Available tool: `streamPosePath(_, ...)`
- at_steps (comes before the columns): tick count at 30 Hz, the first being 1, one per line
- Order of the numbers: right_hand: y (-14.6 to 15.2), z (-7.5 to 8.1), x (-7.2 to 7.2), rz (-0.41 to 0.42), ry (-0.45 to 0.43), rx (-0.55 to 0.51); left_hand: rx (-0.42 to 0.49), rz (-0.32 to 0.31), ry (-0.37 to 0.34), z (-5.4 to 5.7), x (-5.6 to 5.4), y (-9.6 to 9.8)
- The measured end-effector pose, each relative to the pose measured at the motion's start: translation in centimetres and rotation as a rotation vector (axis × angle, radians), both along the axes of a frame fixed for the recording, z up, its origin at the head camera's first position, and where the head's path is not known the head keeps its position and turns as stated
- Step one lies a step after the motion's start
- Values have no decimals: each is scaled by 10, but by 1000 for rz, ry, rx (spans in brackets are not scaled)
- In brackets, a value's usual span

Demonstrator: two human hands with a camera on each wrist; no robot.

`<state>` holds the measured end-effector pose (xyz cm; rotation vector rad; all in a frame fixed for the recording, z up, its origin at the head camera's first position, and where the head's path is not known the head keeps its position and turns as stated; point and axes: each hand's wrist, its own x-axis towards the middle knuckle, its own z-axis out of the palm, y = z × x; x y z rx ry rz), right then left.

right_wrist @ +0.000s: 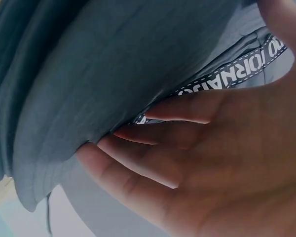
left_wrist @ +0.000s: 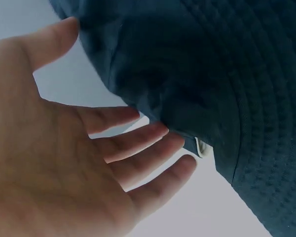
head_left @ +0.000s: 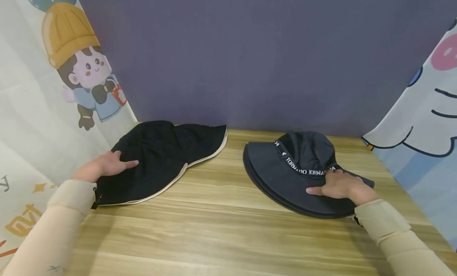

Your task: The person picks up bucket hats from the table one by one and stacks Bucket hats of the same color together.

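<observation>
A black wide-brimmed hat (head_left: 153, 161) with a cream edge lies at the left of the table. My left hand (head_left: 110, 164) is at its left side, thumb pointing across the fabric. In the left wrist view the fingers of the left hand (left_wrist: 84, 153) are spread and nearly straight, their tips by the hat's crown (left_wrist: 163, 74). To the right sits a dark grey bucket hat (head_left: 307, 153), with a white-lettered black band and layered brim edges. My right hand (head_left: 342, 184) rests on its brim. The right wrist view shows extended fingers (right_wrist: 133, 185) touching the brim (right_wrist: 113, 64).
Both hats lie on a wood-grain table (head_left: 221, 232). Behind them rises a plain purple-grey panel (head_left: 250, 62). A white cloth with a cartoon child (head_left: 89, 69) hangs at the left, and another printed cloth (head_left: 428, 105) at the right.
</observation>
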<state>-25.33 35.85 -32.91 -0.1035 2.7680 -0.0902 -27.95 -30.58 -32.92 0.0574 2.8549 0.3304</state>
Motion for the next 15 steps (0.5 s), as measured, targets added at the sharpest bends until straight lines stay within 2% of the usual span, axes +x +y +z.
streamPosePath(7, 25, -1, -5, -3, -12, -13, 38, -18, -76, 4, 3, -18)
streamPosePath(11, 34, -4, -9, 4, -19, -37, 86, -41, -126, 2, 5, -32)
streamPosePath(15, 44, -5, -10, -2, -11, -53, 113, -36, -166, -1, 6, -44)
